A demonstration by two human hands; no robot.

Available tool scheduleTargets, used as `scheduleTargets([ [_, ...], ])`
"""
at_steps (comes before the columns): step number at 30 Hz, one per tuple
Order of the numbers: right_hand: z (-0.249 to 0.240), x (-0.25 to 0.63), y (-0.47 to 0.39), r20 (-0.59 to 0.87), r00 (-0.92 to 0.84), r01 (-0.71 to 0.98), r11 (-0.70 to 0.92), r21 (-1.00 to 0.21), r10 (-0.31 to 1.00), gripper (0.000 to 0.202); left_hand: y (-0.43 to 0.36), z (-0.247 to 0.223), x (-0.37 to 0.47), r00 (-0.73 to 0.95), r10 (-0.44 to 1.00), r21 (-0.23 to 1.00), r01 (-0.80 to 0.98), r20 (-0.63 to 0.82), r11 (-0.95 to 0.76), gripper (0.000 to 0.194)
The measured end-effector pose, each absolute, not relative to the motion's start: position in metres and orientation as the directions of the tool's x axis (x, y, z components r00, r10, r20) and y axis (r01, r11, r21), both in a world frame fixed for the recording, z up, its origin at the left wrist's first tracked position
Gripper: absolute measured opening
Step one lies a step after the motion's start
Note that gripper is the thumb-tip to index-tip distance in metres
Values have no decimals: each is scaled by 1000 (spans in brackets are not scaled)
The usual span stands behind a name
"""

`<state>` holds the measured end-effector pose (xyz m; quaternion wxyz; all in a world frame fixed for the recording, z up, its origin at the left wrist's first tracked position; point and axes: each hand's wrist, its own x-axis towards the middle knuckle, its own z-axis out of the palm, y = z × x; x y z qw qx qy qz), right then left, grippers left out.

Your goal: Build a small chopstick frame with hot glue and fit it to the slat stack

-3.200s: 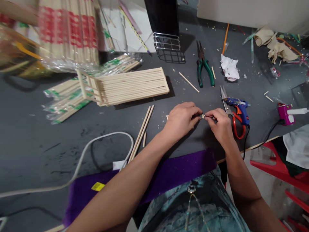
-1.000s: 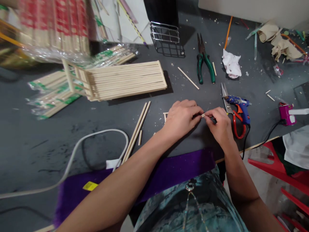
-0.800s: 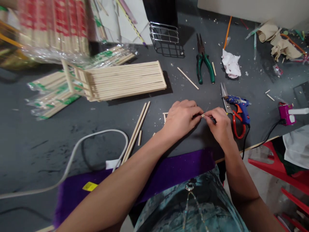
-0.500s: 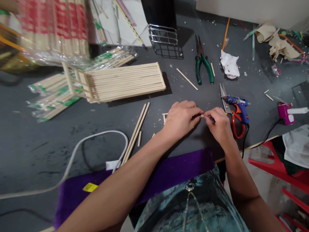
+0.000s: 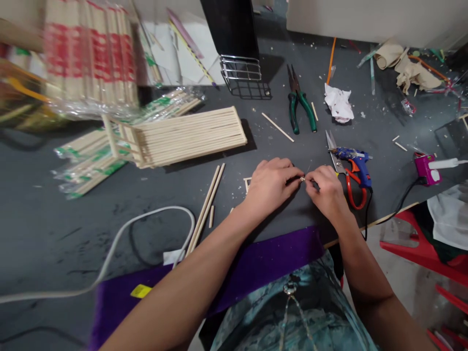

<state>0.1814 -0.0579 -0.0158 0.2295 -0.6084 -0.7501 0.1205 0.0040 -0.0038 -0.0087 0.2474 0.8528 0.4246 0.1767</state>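
Low over the grey table, my left hand (image 5: 272, 183) pinches a tiny pale piece (image 5: 302, 179), which looks like wood but is mostly covered by fingertips. My right hand (image 5: 325, 187) meets it from the other side, thumb and forefinger closed at the same piece. Partly hidden behind my left hand is a small frame of thin sticks (image 5: 247, 184). Close to my right hand lie scissors with red handles (image 5: 349, 183) and a blue glue gun (image 5: 360, 163), whose body overlaps the scissors.
A bench-like model of wooden sticks (image 5: 193, 134) lies on the left, beside wrapped chopsticks (image 5: 95, 161). Two loose sticks (image 5: 206, 209) and a white cable (image 5: 146, 212) are nearer. Green-handled pliers (image 5: 302, 105), crumpled paper (image 5: 339, 102) and a black phone on a wire stand (image 5: 232, 29) are behind.
The whole view has shifted slightly, with table items appearing a little lower. Both hands keep their pinch on the tiny piece, with barely any movement relative to the table.
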Motion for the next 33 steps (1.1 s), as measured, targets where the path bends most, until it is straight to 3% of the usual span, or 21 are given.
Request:
scheduleTargets([
  [11,-16,181,-57,204,-174,905,238,-352,963,16,-3,-8,4,584,808,574,636,78,-515,16],
  [19,-18,181,-55,188,-154,890,219,-401,970,18,-5,-8,6,579,810,561,643,88,-521,17],
  [33,-11,179,-58,154,-115,917,164,-364,981,20,-3,-10,8,566,822,596,642,57,-483,11],
])
